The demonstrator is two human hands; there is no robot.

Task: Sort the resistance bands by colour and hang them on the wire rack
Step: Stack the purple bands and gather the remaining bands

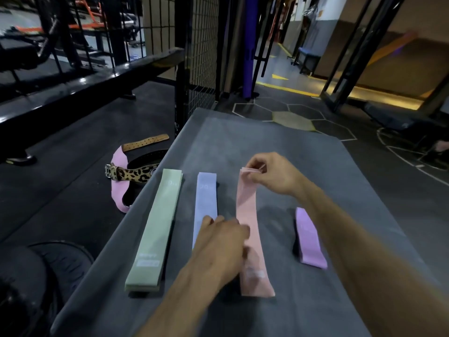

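I sit at the grey bench [315,300] w/ four groups of resistance bands laid out in front of me. My right hand [274,172] pinches the far end of the pink band [250,215] between thumb and fingers, lifting that end a bit off the bench. My left hand [223,242] rests on the near part of the same pink band, fingers curled over its left edge; I cannot tell if it really grips or only presses. The two hands are apart, one at each end of the band.

Just left of my left hand lies the blue band [206,200], flat, partly hidden under my fingers. Further left is the green stack [155,229], several bands on top of each other. To the right, under my right forearm, is the short purple band [309,237], well apart from the pink one.

Beyond the bench's left edge, on the floor, lie a leopard-print belt [133,175], a tan belt [145,143] and one more pink band [118,181]. The wire rack [201,57] stands beyond the far end of the bench.
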